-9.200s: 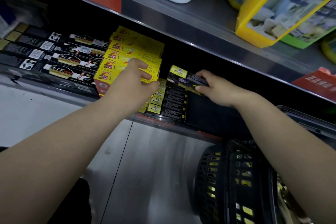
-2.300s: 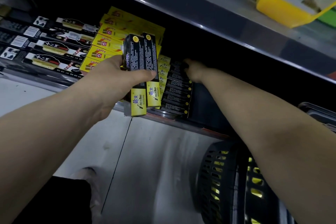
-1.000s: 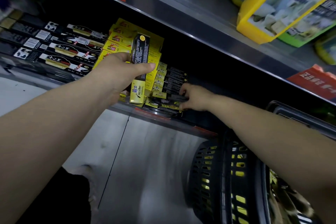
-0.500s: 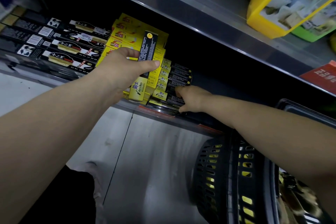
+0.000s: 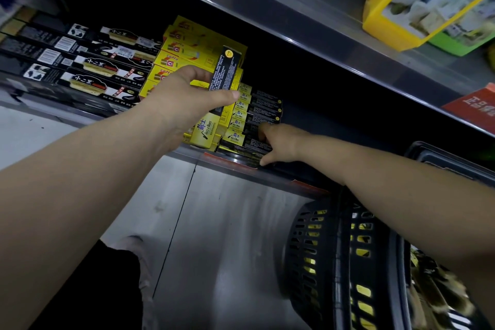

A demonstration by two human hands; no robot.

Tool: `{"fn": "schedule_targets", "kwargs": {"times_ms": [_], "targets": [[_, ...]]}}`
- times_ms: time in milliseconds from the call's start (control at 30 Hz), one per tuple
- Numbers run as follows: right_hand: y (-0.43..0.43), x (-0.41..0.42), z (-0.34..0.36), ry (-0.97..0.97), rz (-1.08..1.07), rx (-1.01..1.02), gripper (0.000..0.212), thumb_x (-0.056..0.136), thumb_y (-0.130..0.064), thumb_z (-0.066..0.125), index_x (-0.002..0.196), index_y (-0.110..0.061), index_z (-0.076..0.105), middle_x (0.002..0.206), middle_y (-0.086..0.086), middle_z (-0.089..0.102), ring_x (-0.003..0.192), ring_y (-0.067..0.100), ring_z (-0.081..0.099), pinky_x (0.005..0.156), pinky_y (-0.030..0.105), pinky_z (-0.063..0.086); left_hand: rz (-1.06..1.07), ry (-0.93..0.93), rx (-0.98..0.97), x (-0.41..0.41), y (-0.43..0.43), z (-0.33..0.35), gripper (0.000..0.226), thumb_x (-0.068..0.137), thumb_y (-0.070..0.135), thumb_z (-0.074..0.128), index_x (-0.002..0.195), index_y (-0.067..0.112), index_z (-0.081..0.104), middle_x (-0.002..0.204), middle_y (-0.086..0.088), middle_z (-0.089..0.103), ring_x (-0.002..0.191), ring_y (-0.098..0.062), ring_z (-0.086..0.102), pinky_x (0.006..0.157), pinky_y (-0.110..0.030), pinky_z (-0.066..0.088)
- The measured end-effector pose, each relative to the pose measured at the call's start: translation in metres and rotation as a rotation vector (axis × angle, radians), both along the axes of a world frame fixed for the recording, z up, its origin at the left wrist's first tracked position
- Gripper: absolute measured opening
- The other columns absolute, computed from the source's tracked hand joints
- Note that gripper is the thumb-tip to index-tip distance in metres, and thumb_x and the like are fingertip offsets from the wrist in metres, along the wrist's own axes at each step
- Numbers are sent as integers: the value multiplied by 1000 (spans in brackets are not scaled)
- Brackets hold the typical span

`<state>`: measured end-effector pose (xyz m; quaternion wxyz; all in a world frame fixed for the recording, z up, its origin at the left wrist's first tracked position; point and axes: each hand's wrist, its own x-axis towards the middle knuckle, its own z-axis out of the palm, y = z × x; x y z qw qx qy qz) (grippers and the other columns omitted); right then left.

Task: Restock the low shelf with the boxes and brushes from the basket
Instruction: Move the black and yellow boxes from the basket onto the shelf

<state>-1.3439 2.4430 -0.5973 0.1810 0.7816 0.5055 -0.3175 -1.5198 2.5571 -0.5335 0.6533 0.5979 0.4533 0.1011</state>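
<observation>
Mid-restock: my left grip [image 5: 184, 104] clamps one black-yellow box [image 5: 225, 69] upright above the low shelf [image 5: 198, 157], right grip [image 5: 278, 144] pinches the front box [image 5: 246, 140] of the shelved row, basket [image 5: 321, 249] not empty yet.

The upright box [image 5: 225, 69] gripped by the left hand [image 5: 184, 104] reads "爵士" and "Jazz & Blues" on its yellow lower end; its fine white print is illegible. The stacked boxes [image 5: 254, 112] at the low shelf's [image 5: 192, 155] front edge repeat that mark. A red sign [image 5: 476, 104] on the upper shelf's [image 5: 294, 21] right edge shows "正品". The lettering on the black boxes [image 5: 88, 72] at the left is too blurred to read.
</observation>
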Motion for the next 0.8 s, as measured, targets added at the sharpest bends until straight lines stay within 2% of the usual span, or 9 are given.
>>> {"fn": "schedule_targets", "kwargs": {"times_ms": [67, 133, 200, 267, 367, 433, 567, 667, 800], "targets": [[3, -2, 18, 74, -98, 73, 103, 69, -46, 78, 146, -18, 15, 147, 11, 35, 126, 25, 45, 92, 29, 44, -17, -8, 36, 1, -1, 1, 57, 72, 40, 76, 123, 29, 52, 88, 13, 55, 77, 0, 48, 67, -20, 34], [7, -8, 45, 188, -193, 342, 115, 63, -50, 80, 148, -31, 6, 151, 10, 24, 132, 25, 38, 103, 36, 39, -67, 3, 62, 1, -2, 1, 61, 69, 38, 78, 124, 26, 54, 87, 14, 55, 72, 7, 44, 59, -15, 30], [7, -16, 70, 244, -121, 596, 112, 62, -47, 81, 147, -37, 9, 150, 9, 22, 133, 24, 34, 107, 39, 37, -147, 30, 91, 1, -4, 1, 63, 65, 37, 80, 122, 26, 56, 95, 9, 60, 77, 5, 50, 59, -15, 31], [4, -27, 86, 184, 50, 686, 95, 69, -39, 79, 145, -36, 22, 147, 7, 24, 133, 23, 31, 108, 36, 33, -236, 48, 109, 1, -7, 3, 67, 62, 35, 83, 122, 25, 55, 91, 10, 61, 79, 3, 54, 60, -15, 34], [0, -37, 93, -14, 256, 673, 52, 79, -34, 71, 127, -21, 55, 134, 5, 45, 122, 24, 40, 101, 36, 37, -360, 51, 147, 0, -9, 5, 62, 62, 36, 83, 118, 24, 58, 90, 10, 65, 82, -2, 61, 66, -18, 44], [-7, -35, 94, -18, 271, 638, 41, 81, -38, 68, 115, -16, 61, 114, 3, 60, 107, 22, 50, 93, 36, 40, -376, 45, 216, -1, -8, 7, 50, 69, 42, 76, 113, 24, 61, 91, 10, 67, 83, -3, 61, 67, -21, 47], [-29, -9, 89, 51, 0, 562, 35, 87, -34, 63, 116, -20, 53, 100, -3, 60, 94, 19, 56, 77, 29, 42, -234, 57, 461, -4, 3, 6, 25, 85, 42, 61, 100, 22, 63, 87, 15, 60, 75, -2, 54, 60, -19, 42], [-34, 15, 76, -69, -192, 325, 38, 93, -30, 54, 127, -20, 40, 99, 3, 59, 82, 20, 55, 67, 28, 40, -271, 106, 519, -7, 5, 3, 19, 88, 29, 60, 104, 20, 62, 93, 11, 62, 89, -15, 60, 71, -27, 47], [-17, 21, 45, -136, -155, 123, 35, 95, -21, 48, 129, -18, 38, 99, 7, 57, 80, 21, 53, 65, 29, 42, -355, 169, 565, -7, 2, 0, 19, 88, 27, 60, 106, 25, 60, 105, 8, 61, 100, -17, 57, 83, -32, 47]]}}
